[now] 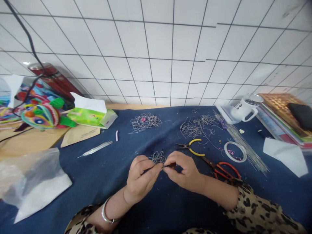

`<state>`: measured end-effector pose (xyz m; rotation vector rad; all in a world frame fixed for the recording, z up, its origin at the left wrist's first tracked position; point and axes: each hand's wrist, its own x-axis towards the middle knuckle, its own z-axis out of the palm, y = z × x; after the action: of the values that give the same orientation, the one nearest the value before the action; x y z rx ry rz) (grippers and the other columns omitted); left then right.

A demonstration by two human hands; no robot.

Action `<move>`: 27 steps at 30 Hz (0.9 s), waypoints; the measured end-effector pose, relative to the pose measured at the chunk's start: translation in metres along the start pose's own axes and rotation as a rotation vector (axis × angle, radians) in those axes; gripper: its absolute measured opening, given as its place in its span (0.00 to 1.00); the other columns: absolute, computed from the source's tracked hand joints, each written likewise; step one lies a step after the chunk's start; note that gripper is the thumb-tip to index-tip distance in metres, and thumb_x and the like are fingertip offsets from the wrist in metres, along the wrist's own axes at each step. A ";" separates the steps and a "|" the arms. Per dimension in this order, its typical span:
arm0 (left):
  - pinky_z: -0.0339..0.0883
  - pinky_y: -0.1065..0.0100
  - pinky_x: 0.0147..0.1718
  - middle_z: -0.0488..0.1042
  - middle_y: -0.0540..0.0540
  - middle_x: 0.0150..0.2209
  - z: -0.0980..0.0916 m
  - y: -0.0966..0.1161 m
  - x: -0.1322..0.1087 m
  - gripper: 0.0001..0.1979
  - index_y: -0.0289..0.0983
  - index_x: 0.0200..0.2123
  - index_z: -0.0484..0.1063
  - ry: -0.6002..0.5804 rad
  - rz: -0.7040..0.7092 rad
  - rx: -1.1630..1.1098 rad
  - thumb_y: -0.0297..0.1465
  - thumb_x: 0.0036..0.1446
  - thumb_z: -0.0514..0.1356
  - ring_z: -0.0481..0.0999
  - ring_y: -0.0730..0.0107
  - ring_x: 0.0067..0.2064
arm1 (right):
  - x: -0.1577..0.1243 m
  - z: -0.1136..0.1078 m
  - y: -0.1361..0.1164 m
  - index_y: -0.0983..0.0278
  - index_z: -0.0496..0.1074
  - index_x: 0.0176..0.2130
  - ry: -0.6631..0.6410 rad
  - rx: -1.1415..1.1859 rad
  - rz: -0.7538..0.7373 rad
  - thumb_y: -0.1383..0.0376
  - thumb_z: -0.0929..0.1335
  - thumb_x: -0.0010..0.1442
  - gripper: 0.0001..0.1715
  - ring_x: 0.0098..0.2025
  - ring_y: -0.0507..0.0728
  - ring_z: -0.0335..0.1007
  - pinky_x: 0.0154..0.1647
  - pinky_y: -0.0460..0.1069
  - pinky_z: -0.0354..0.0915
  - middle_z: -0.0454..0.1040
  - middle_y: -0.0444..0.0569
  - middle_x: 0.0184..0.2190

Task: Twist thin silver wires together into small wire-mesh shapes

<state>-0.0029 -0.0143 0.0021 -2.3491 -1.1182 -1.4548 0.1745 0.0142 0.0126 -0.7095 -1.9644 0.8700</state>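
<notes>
My left hand (141, 178) and my right hand (185, 172) meet fingertip to fingertip above the dark blue cloth, both closed in a pinch. Between them is a thin piece of wire (163, 166), mostly hidden by the fingers. Just behind the fingertips lies a small bundle of bent silver wire (158, 157); whether it joins the pinched piece I cannot tell. Yellow-handled pliers (191, 147) rest with jaws pointing left, beyond my right hand. Red-handled scissors (223, 169) lie near my right forearm, partly behind the sleeve.
Two wire tangles (146, 122) (195, 126) lie farther back. At right are straight wires (246, 146), a white ring-shaped dish (235, 151) with pink beads, a mug (245, 109) and stacked books (280, 120). Leftward are a plastic bag (46, 182), a green tissue pack (87, 117) and more wires (96, 149).
</notes>
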 end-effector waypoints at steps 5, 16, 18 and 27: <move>0.68 0.65 0.31 0.68 0.48 0.29 0.003 -0.001 -0.003 0.18 0.38 0.41 0.72 -0.003 0.003 -0.004 0.17 0.47 0.62 0.69 0.67 0.36 | -0.002 -0.002 0.006 0.64 0.67 0.35 0.006 -0.131 -0.160 0.74 0.65 0.53 0.07 0.34 0.53 0.65 0.37 0.49 0.65 0.70 0.49 0.30; 0.69 0.62 0.35 0.69 0.47 0.31 0.008 -0.007 -0.008 0.13 0.37 0.32 0.69 -0.012 -0.124 -0.106 0.20 0.44 0.66 0.70 0.66 0.36 | 0.002 -0.008 0.005 0.62 0.68 0.33 0.023 -0.118 -0.053 0.71 0.65 0.56 0.05 0.33 0.53 0.66 0.36 0.49 0.64 0.70 0.48 0.29; 0.68 0.62 0.36 0.70 0.47 0.31 0.008 -0.009 -0.008 0.12 0.37 0.33 0.69 -0.083 -0.163 -0.147 0.22 0.45 0.66 0.70 0.66 0.36 | 0.003 -0.009 0.005 0.62 0.68 0.32 0.042 -0.077 0.023 0.70 0.64 0.56 0.03 0.31 0.52 0.65 0.35 0.48 0.64 0.69 0.46 0.28; 0.66 0.63 0.40 0.70 0.43 0.37 0.009 -0.013 -0.003 0.06 0.36 0.36 0.71 -0.337 -0.481 -0.423 0.23 0.53 0.59 0.71 0.66 0.40 | 0.008 -0.013 0.011 0.63 0.69 0.31 0.061 0.159 0.336 0.67 0.66 0.57 0.02 0.31 0.51 0.63 0.34 0.46 0.61 0.68 0.44 0.28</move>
<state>-0.0056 -0.0024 -0.0085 -2.8324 -1.7032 -1.6060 0.1834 0.0308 0.0133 -0.9754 -1.7250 1.1764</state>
